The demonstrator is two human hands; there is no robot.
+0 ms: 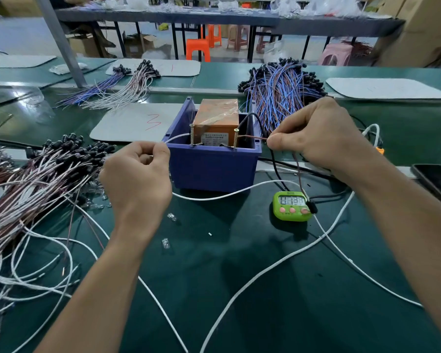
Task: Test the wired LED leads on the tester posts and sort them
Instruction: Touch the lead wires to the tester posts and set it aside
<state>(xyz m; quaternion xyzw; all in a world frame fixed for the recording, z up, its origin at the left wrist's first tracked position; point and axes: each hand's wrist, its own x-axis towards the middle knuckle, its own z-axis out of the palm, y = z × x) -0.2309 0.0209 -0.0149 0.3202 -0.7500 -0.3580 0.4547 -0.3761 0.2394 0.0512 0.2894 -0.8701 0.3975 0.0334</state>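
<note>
A blue bin [211,166] holds an orange tester box [215,121] with two upright screw posts, the left post [192,135] and the right post [236,138]. My left hand [138,174] pinches a white lead [177,138] whose tip touches the left post. My right hand [313,135] pinches a brown lead [252,137] whose tip reaches the right post. Both leads run down and meet at a black LED holder [312,206] lying over a green timer.
A green timer [292,205] sits right of the bin. An unsorted pile of white and brown leads [31,184] lies at the left. Sorted bundles lie behind: blue and brown leads [280,90], white ones [120,90]. A phone [435,182] lies at right. Loose white cables cross the mat.
</note>
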